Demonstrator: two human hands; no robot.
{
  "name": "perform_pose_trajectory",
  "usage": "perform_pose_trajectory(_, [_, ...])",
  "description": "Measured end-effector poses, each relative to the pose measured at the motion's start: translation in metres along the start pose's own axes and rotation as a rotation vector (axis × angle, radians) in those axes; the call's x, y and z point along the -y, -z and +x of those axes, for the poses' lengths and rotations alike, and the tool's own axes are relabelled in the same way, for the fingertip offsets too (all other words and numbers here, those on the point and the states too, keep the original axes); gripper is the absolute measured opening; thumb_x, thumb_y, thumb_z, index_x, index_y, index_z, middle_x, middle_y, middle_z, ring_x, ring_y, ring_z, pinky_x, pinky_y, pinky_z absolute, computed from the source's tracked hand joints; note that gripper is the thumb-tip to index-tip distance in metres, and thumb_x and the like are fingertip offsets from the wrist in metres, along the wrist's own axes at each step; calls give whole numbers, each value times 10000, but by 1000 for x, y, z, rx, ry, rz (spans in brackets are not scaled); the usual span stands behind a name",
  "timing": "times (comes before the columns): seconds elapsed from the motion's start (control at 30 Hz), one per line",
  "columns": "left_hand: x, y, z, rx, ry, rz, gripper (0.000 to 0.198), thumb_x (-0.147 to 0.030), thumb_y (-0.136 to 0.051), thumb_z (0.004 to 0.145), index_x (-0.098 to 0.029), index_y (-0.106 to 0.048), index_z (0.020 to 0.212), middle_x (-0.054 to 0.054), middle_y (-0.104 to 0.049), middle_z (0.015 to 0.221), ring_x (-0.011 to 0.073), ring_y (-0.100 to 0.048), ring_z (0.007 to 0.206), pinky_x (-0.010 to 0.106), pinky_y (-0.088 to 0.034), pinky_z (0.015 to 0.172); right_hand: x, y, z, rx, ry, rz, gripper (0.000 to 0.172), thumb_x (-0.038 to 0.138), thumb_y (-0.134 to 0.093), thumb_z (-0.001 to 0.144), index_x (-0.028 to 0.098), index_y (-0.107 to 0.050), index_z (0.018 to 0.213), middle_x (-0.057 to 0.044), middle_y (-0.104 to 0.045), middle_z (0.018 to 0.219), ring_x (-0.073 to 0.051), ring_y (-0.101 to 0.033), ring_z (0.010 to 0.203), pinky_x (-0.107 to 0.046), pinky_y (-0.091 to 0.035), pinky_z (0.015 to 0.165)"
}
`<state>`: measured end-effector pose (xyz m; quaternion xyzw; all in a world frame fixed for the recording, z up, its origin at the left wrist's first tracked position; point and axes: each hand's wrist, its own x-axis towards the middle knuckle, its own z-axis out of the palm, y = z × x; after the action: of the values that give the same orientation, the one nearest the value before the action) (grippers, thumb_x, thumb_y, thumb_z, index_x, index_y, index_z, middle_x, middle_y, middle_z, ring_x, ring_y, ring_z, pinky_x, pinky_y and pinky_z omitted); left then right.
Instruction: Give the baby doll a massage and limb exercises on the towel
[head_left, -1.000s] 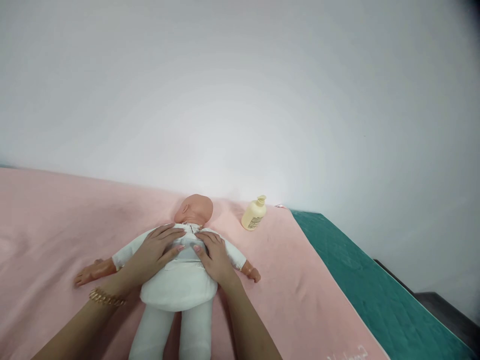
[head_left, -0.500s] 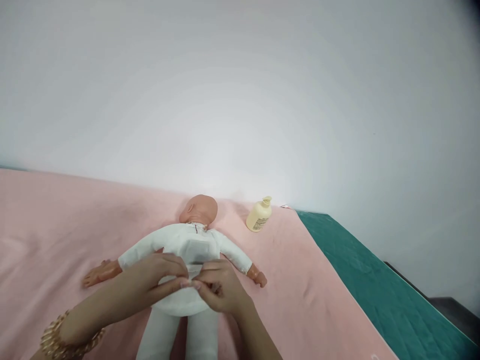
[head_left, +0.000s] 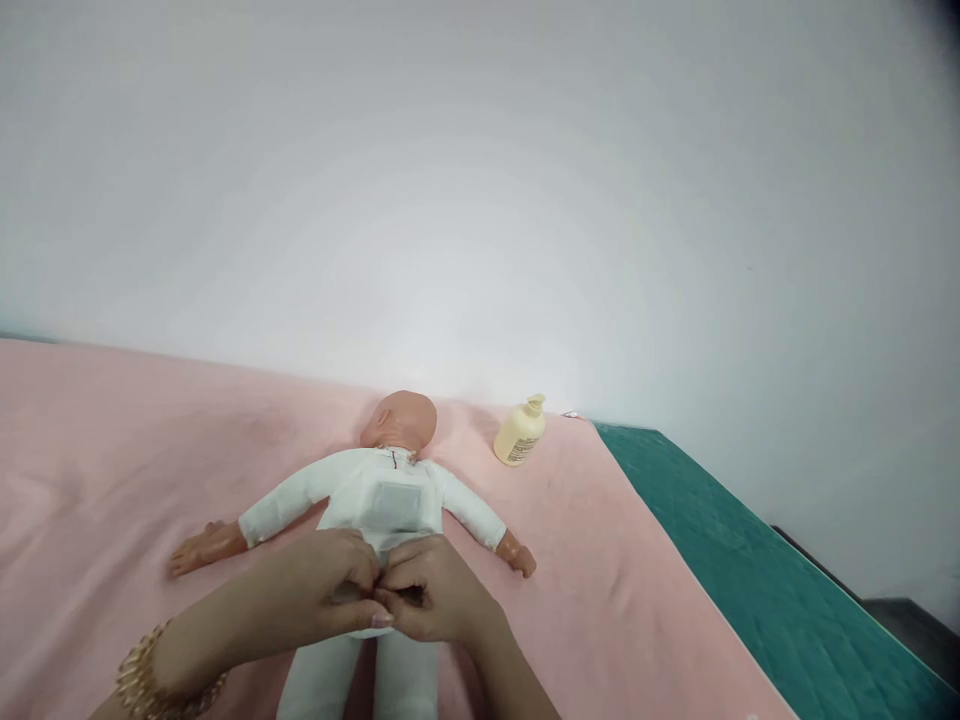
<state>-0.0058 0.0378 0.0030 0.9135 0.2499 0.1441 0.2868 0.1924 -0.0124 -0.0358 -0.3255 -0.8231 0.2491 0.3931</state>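
Note:
A baby doll (head_left: 349,490) with a white cloth body lies on a pink sheet, its arms spread and the back of its head toward me. On its upper back is a grey rectangular panel (head_left: 397,507). Over the doll's lower back, my left hand (head_left: 330,580) and my right hand (head_left: 435,590) meet, fingertips touching. Both are closed in a pinch with the fingers curled. Whatever lies between the fingertips, if anything, is hidden. A beaded bracelet (head_left: 154,675) circles my left wrist.
A pale yellow pump bottle (head_left: 519,432) stands beyond the doll's right-side arm. The pink sheet (head_left: 622,600) covers most of the surface, with a green quilted cover (head_left: 735,560) at the right. A white wall (head_left: 480,200) rises behind.
My hands have shifted slightly down and toward each other over the doll's lower back, uncovering more of the grey panel. The doll and bottle appear unmoved.

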Motion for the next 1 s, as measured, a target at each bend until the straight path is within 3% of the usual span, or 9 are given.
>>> perform_pose_trajectory(0.1, [-10, 9, 2, 131, 26, -142, 314, -444, -560, 933, -214, -729, 801, 38, -701, 902, 244, -632, 901, 306, -489, 852, 0, 3, 0, -118, 7, -53, 281, 179, -545, 818, 200, -440, 558, 49, -434, 555, -83, -398, 506, -234, -308, 504])
perform_pose_trajectory(0.2, [-9, 11, 6, 102, 54, -145, 342, -484, -524, 946, -237, -747, 868, 33, -703, 1051, 269, -605, 1040, 360, -434, 998, -2, 5, -1, -228, -71, -116, 251, 166, -569, 846, 192, -557, 597, 26, -568, 650, -96, -506, 597, -232, -395, 598])
perform_pose_trajectory(0.4, [6, -1, 12, 109, 114, -175, 339, -479, -570, 910, -189, -732, 841, 48, -689, 1026, 247, -618, 958, 326, -476, 843, -9, 4, -2, -161, -276, -142, 238, 167, -633, 853, 197, -663, 619, 7, -648, 780, -119, -602, 750, -266, -468, 788])
perform_pose_trajectory(0.53, [9, -4, 13, 51, 41, -181, 283, -430, -563, 929, -216, -730, 847, 30, -694, 996, 230, -623, 932, 306, -486, 835, -10, 3, -3, -179, -237, -196, 223, 187, -610, 882, 209, -696, 677, 0, -651, 783, -139, -597, 766, -300, -481, 788])
perform_pose_trajectory(0.73, [12, -4, 16, -136, -26, -118, 292, -413, -519, 937, -229, -746, 924, 82, -720, 968, 294, -628, 907, 395, -519, 867, -11, 4, -2, -309, -217, -250, 253, 180, -582, 896, 201, -671, 660, -26, -660, 807, -166, -580, 790, -324, -475, 745])
perform_pose_trajectory(0.87, [17, -6, 19, -103, -14, -87, 281, -381, -526, 925, -209, -739, 861, 78, -710, 855, 279, -627, 831, 380, -506, 802, -13, 4, -1, -277, -240, -232, 254, 141, -595, 880, 195, -654, 640, -15, -641, 787, -158, -576, 784, -318, -467, 759])
perform_pose_trajectory(1.0, [25, -8, 23, -89, -33, -111, 295, -405, -512, 945, -225, -738, 887, 50, -706, 885, 262, -631, 876, 374, -491, 836, -13, 4, -1, -317, -246, -203, 244, 164, -597, 897, 194, -682, 671, -26, -644, 808, -163, -581, 802, -317, -477, 764])
